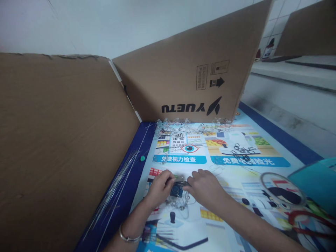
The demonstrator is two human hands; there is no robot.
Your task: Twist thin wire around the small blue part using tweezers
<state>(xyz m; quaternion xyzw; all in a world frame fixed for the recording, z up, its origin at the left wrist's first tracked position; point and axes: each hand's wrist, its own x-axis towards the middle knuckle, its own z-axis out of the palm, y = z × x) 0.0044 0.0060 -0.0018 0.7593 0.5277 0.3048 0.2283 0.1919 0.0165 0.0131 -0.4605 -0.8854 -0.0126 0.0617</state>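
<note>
My left hand [160,188] is closed in a pinch at the front middle of the table, a metal bangle [128,239] on its wrist. Facing it, my right hand [206,185] is closed too. A small dark metal piece [181,183] spans the gap between the fingertips of both hands; its kind is too blurred to tell. Just below the fingers lies a tangle of thin wire with clear beads [181,205]. What the left fingertips pinch is hidden.
Cardboard panels [63,147] stand at the left and back. Clear beaded wire pieces [174,125] line the back panel. Straight thin wires [112,187] lie on the table's blue left edge. Black loops [243,152] and a blurred red curved object [301,218] are to the right.
</note>
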